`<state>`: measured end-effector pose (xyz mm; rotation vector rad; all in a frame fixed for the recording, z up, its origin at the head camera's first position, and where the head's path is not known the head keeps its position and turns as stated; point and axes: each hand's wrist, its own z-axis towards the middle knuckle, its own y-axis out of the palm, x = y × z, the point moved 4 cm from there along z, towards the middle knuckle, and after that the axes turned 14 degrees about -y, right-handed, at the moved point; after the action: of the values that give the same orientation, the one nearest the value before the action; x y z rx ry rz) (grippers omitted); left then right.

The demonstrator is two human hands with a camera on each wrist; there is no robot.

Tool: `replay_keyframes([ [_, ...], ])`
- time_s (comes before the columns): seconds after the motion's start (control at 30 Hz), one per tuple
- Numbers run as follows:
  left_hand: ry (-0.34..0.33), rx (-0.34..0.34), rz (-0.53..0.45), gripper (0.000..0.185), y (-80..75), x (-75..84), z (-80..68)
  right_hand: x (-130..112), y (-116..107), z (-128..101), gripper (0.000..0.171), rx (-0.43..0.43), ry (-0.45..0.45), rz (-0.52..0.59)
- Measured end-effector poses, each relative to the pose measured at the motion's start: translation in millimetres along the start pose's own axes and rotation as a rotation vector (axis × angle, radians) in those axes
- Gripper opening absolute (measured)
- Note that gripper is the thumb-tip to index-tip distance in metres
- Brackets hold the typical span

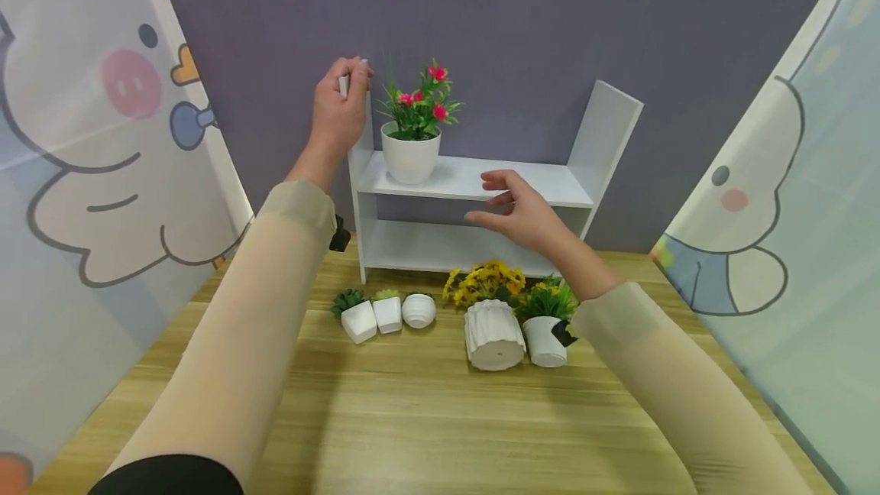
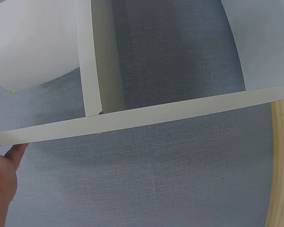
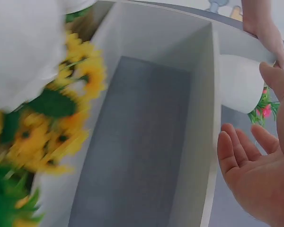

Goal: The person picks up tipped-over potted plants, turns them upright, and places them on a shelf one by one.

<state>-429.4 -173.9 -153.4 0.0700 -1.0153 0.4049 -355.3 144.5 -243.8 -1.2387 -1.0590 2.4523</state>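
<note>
Two long arms in tan sleeves reach out over the wooden table [image 1: 440, 418]. Just past them, five little pots lie in a row on the table: three small white pots [image 1: 385, 315] with green plants, a ribbed white pot [image 1: 493, 334] of yellow flowers tipped on its side, and one more white pot [image 1: 545, 340] with green leaves.

Behind the pots stands the white shelf [image 1: 474, 182], right up against the gray wall [image 1: 481, 14]. It has two side boards and two flat boards. On the top flat board, near the left side, sits a white pot with pink flowers [image 1: 411, 140], standing straight up.

I think the shelf is stiff and hard, made of thin smooth boards. It looks light, so it could tip or slide if pushed. The flower pot on it could fall off. A good place to hold it is the top of a side board.

The left hand [image 1: 338, 109] is raised up high. Its fingers curl over the top of the left side board and grip it. The wrist bends a little, and the arm slopes up from the table.

The right hand [image 1: 522, 208] floats in front of the top flat board. Its fingers are loose and a bit spread, with the palm facing left. It holds nothing.
</note>
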Motion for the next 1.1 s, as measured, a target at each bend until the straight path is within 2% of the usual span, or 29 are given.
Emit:
replay_keyframes([
  [0.37,0.009,-0.007,-0.008,0.039,2.0,2.0,-1.1,32,-11,-84,0.07,-0.086,-0.023,-0.03],
  [0.7,0.013,-0.005,-0.014,0.034,2.3,3.8,-1.9,72,-10,-153,0.065,-0.119,0.006,-0.056],
  [0.87,0.016,-0.007,-0.004,0.033,2.4,4.4,-1.4,86,-8,-176,0.065,-0.133,-0.003,-0.066],
  [1.1,0.024,-0.002,-0.002,0.03,0.7,3.5,-1.1,103,-1,-192,0.065,-0.144,-0.047,-0.071],
])
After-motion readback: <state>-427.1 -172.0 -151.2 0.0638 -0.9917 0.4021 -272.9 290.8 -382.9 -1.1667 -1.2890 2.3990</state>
